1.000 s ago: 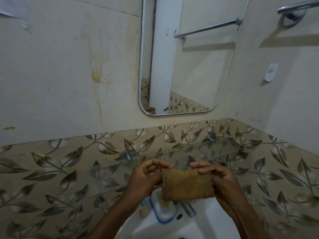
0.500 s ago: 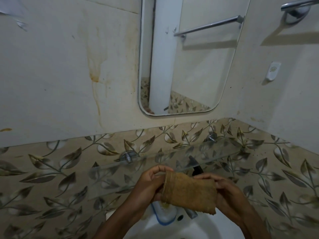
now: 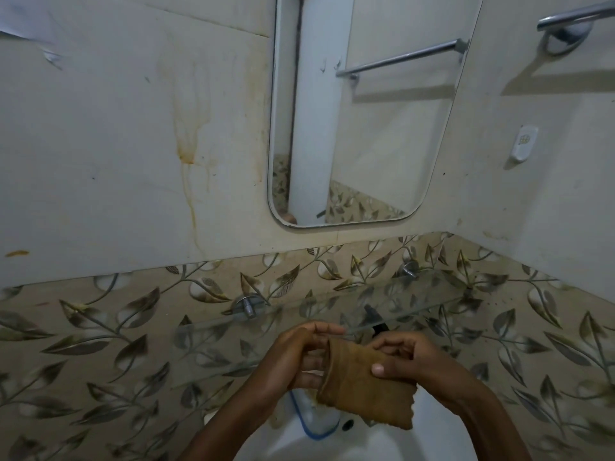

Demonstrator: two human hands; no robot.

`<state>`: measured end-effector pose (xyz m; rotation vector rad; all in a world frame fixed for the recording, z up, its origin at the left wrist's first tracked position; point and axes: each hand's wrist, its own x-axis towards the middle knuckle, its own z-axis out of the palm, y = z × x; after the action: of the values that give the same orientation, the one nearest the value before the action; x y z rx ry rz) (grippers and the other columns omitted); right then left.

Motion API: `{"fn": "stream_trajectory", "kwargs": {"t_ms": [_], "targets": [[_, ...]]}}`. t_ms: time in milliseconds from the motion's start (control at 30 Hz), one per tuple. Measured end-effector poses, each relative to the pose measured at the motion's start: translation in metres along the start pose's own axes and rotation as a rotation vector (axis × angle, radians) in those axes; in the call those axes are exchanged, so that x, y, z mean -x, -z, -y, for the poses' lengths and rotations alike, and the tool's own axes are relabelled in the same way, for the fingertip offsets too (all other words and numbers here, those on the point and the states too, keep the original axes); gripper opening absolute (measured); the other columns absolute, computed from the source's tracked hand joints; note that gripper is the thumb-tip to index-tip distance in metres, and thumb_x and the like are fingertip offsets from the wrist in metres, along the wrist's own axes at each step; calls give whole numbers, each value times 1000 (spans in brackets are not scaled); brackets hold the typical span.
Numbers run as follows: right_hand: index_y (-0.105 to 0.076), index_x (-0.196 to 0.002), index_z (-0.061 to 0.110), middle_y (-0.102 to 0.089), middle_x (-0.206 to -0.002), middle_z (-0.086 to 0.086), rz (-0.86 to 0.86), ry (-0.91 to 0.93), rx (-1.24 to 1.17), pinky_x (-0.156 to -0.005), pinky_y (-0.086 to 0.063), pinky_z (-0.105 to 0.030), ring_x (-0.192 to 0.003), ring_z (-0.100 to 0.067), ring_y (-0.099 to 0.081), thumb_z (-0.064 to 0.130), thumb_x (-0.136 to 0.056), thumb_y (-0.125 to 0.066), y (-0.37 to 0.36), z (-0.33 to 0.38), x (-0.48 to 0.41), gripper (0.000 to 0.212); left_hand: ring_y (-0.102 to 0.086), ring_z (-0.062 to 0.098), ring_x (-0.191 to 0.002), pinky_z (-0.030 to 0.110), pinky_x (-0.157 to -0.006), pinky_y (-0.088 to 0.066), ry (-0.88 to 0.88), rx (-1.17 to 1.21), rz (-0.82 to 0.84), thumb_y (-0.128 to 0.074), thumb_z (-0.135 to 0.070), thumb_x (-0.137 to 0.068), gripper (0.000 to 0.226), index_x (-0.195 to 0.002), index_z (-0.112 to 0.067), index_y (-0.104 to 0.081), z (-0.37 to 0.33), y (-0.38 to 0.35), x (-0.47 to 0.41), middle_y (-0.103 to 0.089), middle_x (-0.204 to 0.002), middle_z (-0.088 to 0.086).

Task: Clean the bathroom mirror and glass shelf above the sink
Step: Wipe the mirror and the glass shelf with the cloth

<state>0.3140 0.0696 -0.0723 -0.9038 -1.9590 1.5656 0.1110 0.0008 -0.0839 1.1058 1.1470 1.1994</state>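
Note:
A brown cloth (image 3: 362, 390) is folded between both hands, just in front of the glass shelf. My left hand (image 3: 296, 357) grips its left edge, fingers curled behind it. My right hand (image 3: 409, 357) pinches the right side, thumb on the front face. The clear glass shelf (image 3: 233, 341) runs across the leaf-patterned tiles on two chrome brackets (image 3: 248, 306). The rounded mirror (image 3: 382, 134) hangs on the wall above the shelf, reflecting a towel bar and a white door frame.
A white sink (image 3: 332, 444) lies below my hands, with a blue-rimmed soap dish (image 3: 312, 427) on its edge. A chrome towel bar (image 3: 572, 18) and a white wall hook (image 3: 524, 143) are on the right wall. Rust-coloured streaks (image 3: 186, 141) stain the wall left of the mirror.
The cloth was held flat and stretched between both hands; now it is tilted down to the right and more folded. My right thumb has moved onto its front.

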Motion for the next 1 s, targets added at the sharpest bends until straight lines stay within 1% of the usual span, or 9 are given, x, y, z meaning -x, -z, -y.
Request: {"fn": "stream_trajectory", "kwargs": {"t_ms": [100,267,467,567,633,733,900,967,1000], "targets": [[-71,-89,12,-74,-83,0,-3,-5,41,-65,-52,-17,-79,-11,-70,17,-64,-77,1,0,2,26,-66,9,-81,21,-62,-55,-68,-246,14,-56,-35,-88,12,-94,-32,-66,3,-1,-2,-67,-95,-3],[-67,-101,9,-69,-96,-1,15,-52,159,-67,-53,-20,-81,-7,-68,13,-62,-77,3,-4,5,40,-63,5,-69,25,-67,-55,-175,-378,34,-73,-17,-76,14,-85,-26,-67,9,-1,-4,-66,-81,-4],[-70,-99,12,-73,-90,4,69,-145,180,-72,-53,-17,-85,-8,-68,7,-75,-75,5,-23,7,25,-60,17,-74,28,-69,-50,-138,-321,41,-70,-14,-78,16,-87,-28,-67,31,-7,-10,-66,-82,1],[-74,-89,14,-75,-79,5,39,-227,186,-67,-51,-15,-75,-5,-68,5,-73,-75,17,-41,9,18,-65,-1,-78,14,-73,-51,-116,-232,47,-63,-5,-84,21,-97,-20,-63,46,-7,-10,-66,-92,1],[-75,-85,16,-74,-81,-1,-15,-303,225,-68,-51,-19,-77,-10,-68,8,-71,-77,31,-60,15,16,-65,-2,-84,15,-77,-52,-93,-235,63,-58,0,-86,24,-99,-21,-60,54,0,-6,-66,-98,-1],[-74,-88,11,-74,-91,-12,-163,-417,234,-74,-52,-32,-87,-25,-68,9,-71,-76,57,-99,23,18,-66,13,-98,24,-88,-52,-58,-307,124,-56,-5,-89,21,-102,-19,-61,66,15,2,-68,-108,8],[-61,-106,-13,-69,-96,-28,-556,-479,-263,-69,-53,-37,-83,-32,-63,-2,-78,-64,90,-152,12,30,-68,9,-92,22,-85,-53,-8,-351,156,-58,-5,-87,18,-98,-17,-65,81,35,15,-72,-103,8],[-53,-118,-12,-70,-93,-21,-682,-459,-487,-76,-51,-38,-85,-30,-61,0,-85,-56,97,-162,-4,35,-67,11,-87,27,-85,-53,8,-340,151,-57,-2,-87,19,-97,-15,-65,86,42,18,-72,-101,10],[-48,-125,-10,-67,-103,-20,-714,-453,-585,-85,-49,-38,-90,-30,-58,1,-88,-52,99,-164,-14,39,-66,10,-85,28,-85,-53,10,-332,141,-56,0,-87,19,-96,-15,-65,88,45,20,-73,-99,9]]}}
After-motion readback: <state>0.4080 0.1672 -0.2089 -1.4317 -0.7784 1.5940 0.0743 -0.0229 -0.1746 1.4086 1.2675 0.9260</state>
